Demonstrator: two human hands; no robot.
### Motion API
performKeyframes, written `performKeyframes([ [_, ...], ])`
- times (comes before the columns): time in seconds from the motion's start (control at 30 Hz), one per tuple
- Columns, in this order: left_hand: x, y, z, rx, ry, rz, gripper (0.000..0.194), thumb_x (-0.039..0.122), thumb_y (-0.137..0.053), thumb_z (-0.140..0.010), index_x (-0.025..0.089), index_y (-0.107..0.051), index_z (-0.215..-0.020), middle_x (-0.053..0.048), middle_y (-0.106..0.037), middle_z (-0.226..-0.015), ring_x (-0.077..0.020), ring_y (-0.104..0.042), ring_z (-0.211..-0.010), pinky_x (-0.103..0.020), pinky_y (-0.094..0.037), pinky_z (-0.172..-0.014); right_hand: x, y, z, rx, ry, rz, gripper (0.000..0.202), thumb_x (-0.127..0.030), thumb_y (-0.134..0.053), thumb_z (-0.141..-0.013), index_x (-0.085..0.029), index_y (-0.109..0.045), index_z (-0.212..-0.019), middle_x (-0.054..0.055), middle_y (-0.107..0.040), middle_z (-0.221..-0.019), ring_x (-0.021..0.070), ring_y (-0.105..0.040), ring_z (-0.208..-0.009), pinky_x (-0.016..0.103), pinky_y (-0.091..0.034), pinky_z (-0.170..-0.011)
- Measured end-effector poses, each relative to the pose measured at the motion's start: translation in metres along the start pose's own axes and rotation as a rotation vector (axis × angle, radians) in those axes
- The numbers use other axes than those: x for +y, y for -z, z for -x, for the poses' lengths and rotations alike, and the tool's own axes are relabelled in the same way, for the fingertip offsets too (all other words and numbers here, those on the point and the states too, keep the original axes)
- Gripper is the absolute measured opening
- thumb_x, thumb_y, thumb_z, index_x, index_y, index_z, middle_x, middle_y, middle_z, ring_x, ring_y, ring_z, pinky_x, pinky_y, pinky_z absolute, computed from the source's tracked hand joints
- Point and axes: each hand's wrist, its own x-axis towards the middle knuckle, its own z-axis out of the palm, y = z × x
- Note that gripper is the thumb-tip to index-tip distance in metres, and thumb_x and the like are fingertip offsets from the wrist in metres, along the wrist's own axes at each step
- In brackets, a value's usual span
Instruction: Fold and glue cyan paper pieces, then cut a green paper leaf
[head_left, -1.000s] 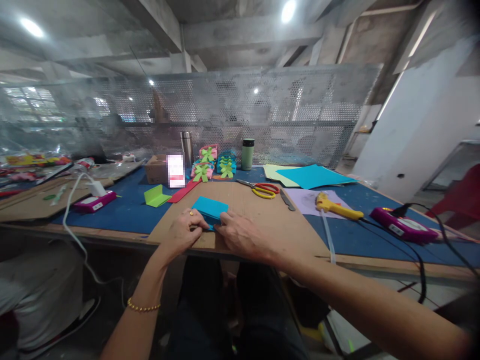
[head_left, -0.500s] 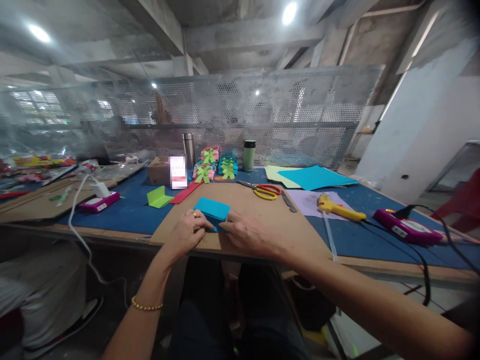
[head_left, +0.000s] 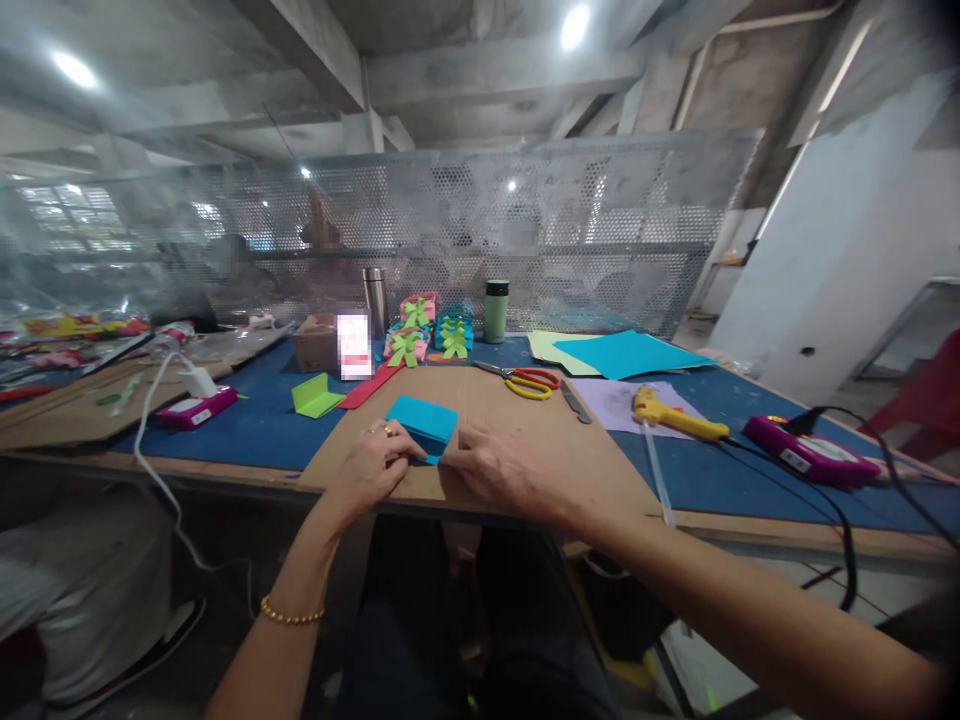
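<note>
A folded blue paper piece lies on the brown cardboard sheet close to the table's front edge. My left hand grips its left and lower edge, fingers bent, with a ring on one finger. At the paper's lower right corner is my right hand, its fingers pressed together against the edge. Beyond the hands, red and yellow scissors and a dark blade rest on the cardboard. A folded green paper and a red strip are to the left.
A yellow glue gun rests on purple paper, beside a magenta power strip. Blue sheets, a green bottle, a steel flask and small bow-topped pieces stand behind. Another magenta power strip is left.
My right hand's fingers have shifted slightly down along the blue paper's right side, showing more of its right edge. My left hand keeps its place on the paper.
</note>
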Motion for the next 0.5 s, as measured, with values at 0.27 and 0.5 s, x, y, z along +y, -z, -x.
performKeyframes([
  [0.27, 0.0029, 0.0003, -0.0007, -0.012, 0.009, -0.053, 0.039, 0.007, -0.048, -0.08, 0.028, -0.078, -0.095, -0.004, -0.062, -0.09, -0.0227, -0.053, -0.092, -0.037, -0.043, -0.086, -0.0006, 0.0012, -0.002, -0.031, -0.02, 0.003, 0.034, -0.009, -0.047, -0.095, -0.02, -0.073, -0.114, 0.012, -0.063, -0.112, 0.0198, -0.059, -0.097, 0.03, -0.043, -0.08],
  [0.5, 0.0026, -0.0002, -0.0015, -0.028, 0.012, -0.052, 0.04, 0.006, -0.049, -0.079, 0.027, -0.079, -0.094, -0.005, -0.061, -0.09, -0.0226, -0.052, -0.093, -0.038, -0.041, -0.087, -0.0002, 0.0011, -0.0032, -0.087, -0.062, 0.058, 0.029, -0.012, -0.048, -0.095, -0.018, -0.075, -0.106, 0.009, -0.062, -0.1, 0.0157, -0.056, -0.08, 0.026, -0.037, -0.066],
])
